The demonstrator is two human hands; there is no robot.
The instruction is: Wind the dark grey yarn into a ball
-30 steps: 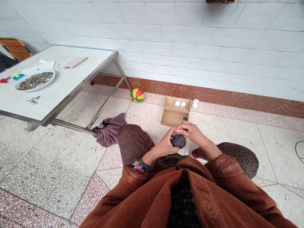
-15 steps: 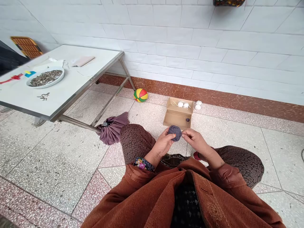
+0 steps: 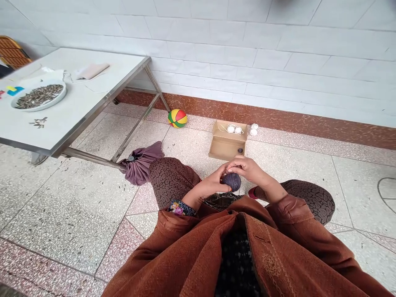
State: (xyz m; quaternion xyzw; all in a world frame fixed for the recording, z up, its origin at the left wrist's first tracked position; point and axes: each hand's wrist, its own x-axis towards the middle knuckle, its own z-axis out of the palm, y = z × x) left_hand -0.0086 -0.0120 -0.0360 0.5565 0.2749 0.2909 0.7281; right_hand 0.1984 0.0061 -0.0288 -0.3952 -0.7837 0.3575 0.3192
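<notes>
A dark purple-grey ball of yarn [image 3: 232,182] is held over my lap. My left hand [image 3: 215,181] grips it from the left, thumb below and fingers above. Across its far top reaches my right hand [image 3: 246,168], fingers pinched together close to the left fingertips. Whatever strand lies in that pinch is too fine to make out. Just beyond the hands, an open cardboard box [image 3: 223,148] rests on the floor with a small dark ball [image 3: 240,151] in its right corner. White balls of yarn [image 3: 234,129] sit at its lid side.
Two more white balls [image 3: 254,129] lie right of the box. A coloured ball [image 3: 177,118] is near the table leg, and a purple cloth bundle [image 3: 142,163] beside my knee. On the left, the white table [image 3: 83,99] bears a dish of sunflower seeds [image 3: 38,108].
My right hand has moved from the yarn ball's right side over its top, toward my left fingers. The yarn ball has turned and dropped slightly. The view has shifted right.
</notes>
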